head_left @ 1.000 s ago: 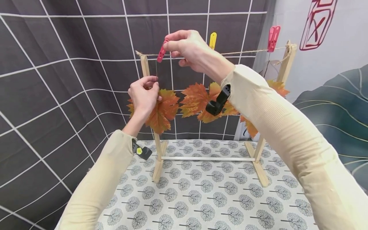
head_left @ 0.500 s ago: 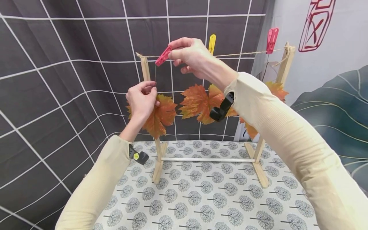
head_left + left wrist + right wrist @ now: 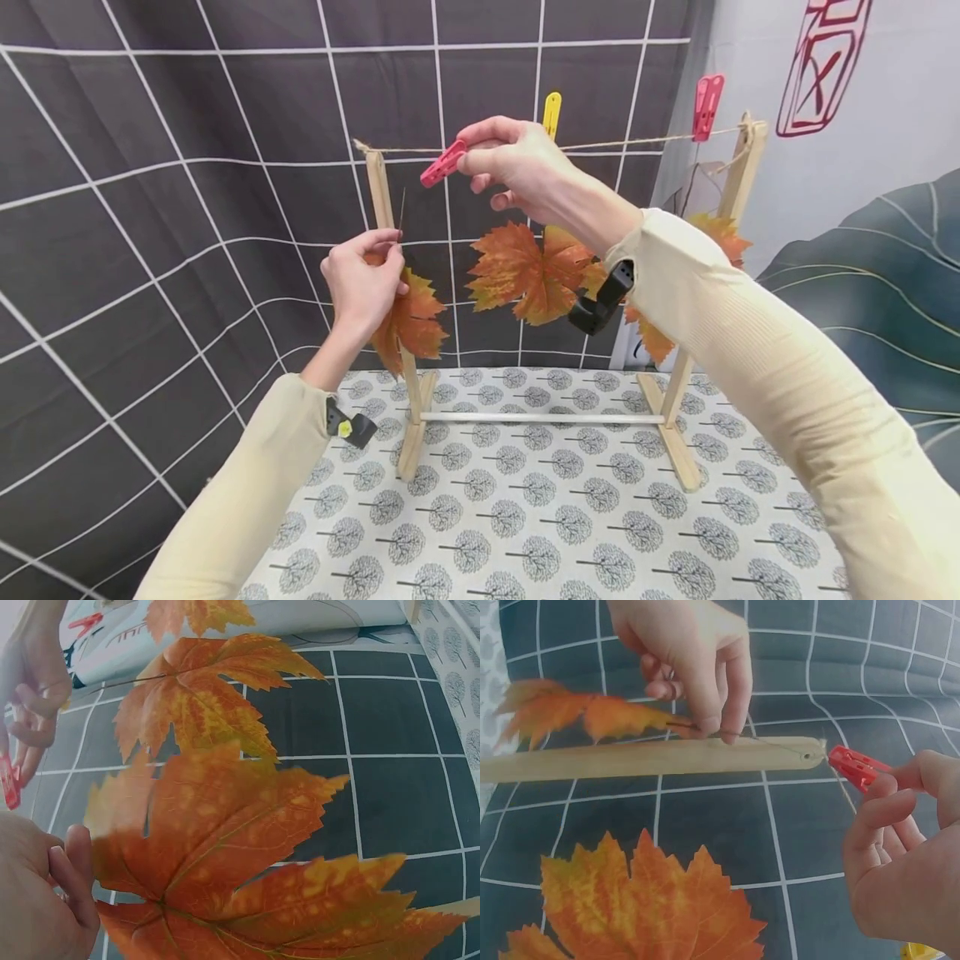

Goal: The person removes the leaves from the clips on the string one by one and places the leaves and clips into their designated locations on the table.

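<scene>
My left hand (image 3: pixel 362 275) pinches the thin stem of an orange maple leaf (image 3: pixel 412 321) beside the left post. The stem's free tip points up, apart from the clip above it. In the left wrist view that leaf (image 3: pixel 225 862) spreads large beside the fingers. My right hand (image 3: pixel 528 167) pinches a red clothespin (image 3: pixel 444 163) between thumb and forefinger, near the twine (image 3: pixel 630 143). The right wrist view has the clothespin (image 3: pixel 859 769) in front of the post's top end. A second maple leaf (image 3: pixel 532 271) hangs below the right hand, partly behind the wrist camera.
A yellow clothespin (image 3: pixel 552 115) and a pink-red one (image 3: pixel 707 108) sit on the twine farther right. Another leaf (image 3: pixel 720 237) hangs by the right post (image 3: pixel 742 179). The wooden stand's white crossbar (image 3: pixel 540 417) runs low above the tree-print tablecloth (image 3: pixel 525 517).
The clothespin has come away from the stem and tilted flatter as my right hand moved right and down. My left hand has lowered with the leaf, slightly to the left.
</scene>
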Demonstrator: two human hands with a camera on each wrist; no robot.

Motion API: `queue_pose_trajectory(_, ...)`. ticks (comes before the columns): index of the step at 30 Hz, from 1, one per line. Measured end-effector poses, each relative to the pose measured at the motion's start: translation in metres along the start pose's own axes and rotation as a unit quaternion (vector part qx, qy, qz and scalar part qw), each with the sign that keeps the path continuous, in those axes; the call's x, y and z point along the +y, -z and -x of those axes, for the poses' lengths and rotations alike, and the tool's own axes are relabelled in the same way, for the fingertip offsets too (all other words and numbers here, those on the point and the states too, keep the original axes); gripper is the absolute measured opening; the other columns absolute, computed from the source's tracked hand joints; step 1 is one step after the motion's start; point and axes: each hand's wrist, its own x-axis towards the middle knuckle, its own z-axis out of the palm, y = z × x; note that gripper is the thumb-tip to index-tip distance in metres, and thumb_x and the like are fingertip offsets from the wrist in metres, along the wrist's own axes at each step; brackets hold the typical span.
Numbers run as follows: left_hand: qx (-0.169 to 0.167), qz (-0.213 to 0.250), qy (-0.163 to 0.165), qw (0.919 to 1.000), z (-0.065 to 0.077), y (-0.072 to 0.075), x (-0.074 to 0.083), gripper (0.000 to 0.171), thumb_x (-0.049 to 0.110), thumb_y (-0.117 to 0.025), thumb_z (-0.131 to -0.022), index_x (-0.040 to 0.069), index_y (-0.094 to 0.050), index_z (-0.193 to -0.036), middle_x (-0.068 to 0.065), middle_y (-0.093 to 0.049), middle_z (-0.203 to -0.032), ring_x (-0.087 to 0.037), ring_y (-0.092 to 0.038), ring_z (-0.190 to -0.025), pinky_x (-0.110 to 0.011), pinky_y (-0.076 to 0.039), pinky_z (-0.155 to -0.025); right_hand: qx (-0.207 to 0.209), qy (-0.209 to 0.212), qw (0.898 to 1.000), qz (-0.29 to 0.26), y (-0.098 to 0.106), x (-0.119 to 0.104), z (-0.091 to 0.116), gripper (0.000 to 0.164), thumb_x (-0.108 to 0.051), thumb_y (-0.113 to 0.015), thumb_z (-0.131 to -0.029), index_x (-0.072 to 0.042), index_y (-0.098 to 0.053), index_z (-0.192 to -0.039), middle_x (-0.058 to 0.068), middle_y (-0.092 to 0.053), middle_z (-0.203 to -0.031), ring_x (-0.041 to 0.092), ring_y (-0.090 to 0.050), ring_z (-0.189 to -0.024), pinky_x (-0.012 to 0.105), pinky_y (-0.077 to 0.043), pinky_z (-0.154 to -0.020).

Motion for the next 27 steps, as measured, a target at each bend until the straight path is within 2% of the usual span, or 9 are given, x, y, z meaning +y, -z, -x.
queue_pose_trajectory(4,0.0,-0.007,-0.013,0.9999,0.005,0.003,-0.004,0.023,0.004,-0.063,-0.091,0.004,-0.077,-0.109,-0.009,-0.071,-0.081,0.003,-0.055,-0.041,-0.013,-0.045,-0.051,0.002,-0.005,1.0,-0.004,0.005,0.004,0.005,0.028,-0.003,-0.066,-0.093,-0.01,-0.06,-0.12,0.009,-0.064,-0.109,0.017,-0.056,-0.07,0.025,-0.04,-0.051)
queue_pose_trajectory(7,-0.002,-0.016,-0.022,0.9996,0.008,0.006,-0.007,0.025,0.003,-0.063,-0.089,0.005,-0.077,-0.11,-0.008,-0.07,-0.078,0.004,-0.054,-0.04,-0.013,-0.041,-0.044,0.003,-0.006,1.0,-0.007,0.009,0.006,0.009,0.029,-0.004,-0.066,-0.093,-0.01,-0.06,-0.12,0.01,-0.063,-0.11,0.017,-0.056,-0.071,0.025,-0.04,-0.051)
queue_pose_trajectory(16,-0.016,-0.021,-0.046,0.9986,0.017,0.013,-0.016,0.027,0.0,-0.065,-0.088,0.004,-0.076,-0.112,-0.01,-0.068,-0.078,0.006,-0.051,-0.039,-0.012,-0.038,-0.041,0.003,-0.007,1.0,-0.009,0.023,0.013,0.021,0.031,-0.004,-0.067,-0.092,-0.01,-0.06,-0.122,0.008,-0.063,-0.105,0.018,-0.056,-0.072,0.03,-0.039,-0.055)
queue_pose_trajectory(21,-0.013,-0.031,-0.067,0.9972,0.025,0.016,-0.018,0.027,-0.001,-0.066,-0.086,0.005,-0.077,-0.111,-0.009,-0.067,-0.076,0.009,-0.05,-0.04,-0.011,-0.039,-0.045,-0.005,-0.003,1.0,-0.014,0.028,0.02,0.026,0.032,-0.004,-0.068,-0.092,-0.01,-0.059,-0.122,0.006,-0.066,-0.1,0.018,-0.057,-0.072,0.03,-0.039,-0.055)
queue_pose_trajectory(27,-0.015,-0.042,-0.081,0.9957,0.033,0.019,-0.021,0.027,-0.003,-0.068,-0.085,0.005,-0.078,-0.109,-0.008,-0.064,-0.073,0.01,-0.049,-0.04,-0.011,-0.04,-0.051,-0.011,0.0,1.0,-0.024,0.032,0.027,0.031,0.03,-0.003,-0.066,-0.093,-0.008,-0.059,-0.122,0.006,-0.066,-0.1,0.018,-0.057,-0.07,0.027,-0.034,-0.05)
